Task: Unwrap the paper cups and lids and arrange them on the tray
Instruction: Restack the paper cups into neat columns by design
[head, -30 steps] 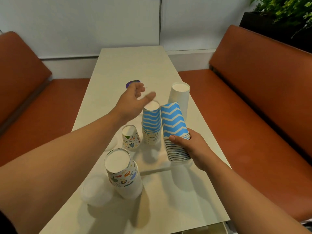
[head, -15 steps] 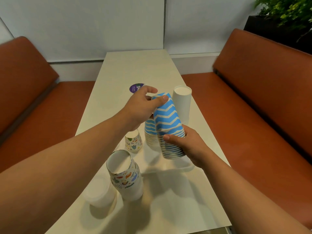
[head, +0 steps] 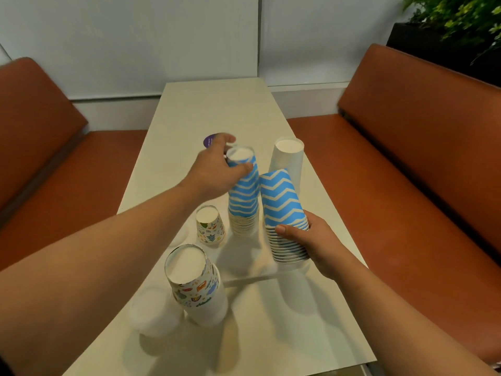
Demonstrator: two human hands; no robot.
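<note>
Fingers of the left hand point(head: 214, 172) curl round the top cup of the upright blue zigzag stack point(head: 243, 196) at frame centre, while the right hand point(head: 311, 240) grips the rims of a second blue stack point(head: 283, 213) just to its right, tilted slightly left. Both stacks run vertically, mouths down, over the pale tray point(head: 271, 270). Behind stands a white cup stack point(head: 287, 161); lower left, a patterned cup point(head: 210, 225), a patterned stack point(head: 193, 280) and translucent lids point(head: 154, 312).

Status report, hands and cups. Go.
Left hand grips top of standing blue zigzag stack. Right hand holds second blue zigzag stack beside it. White cup stack stands close behind; nothing blocking.
</note>
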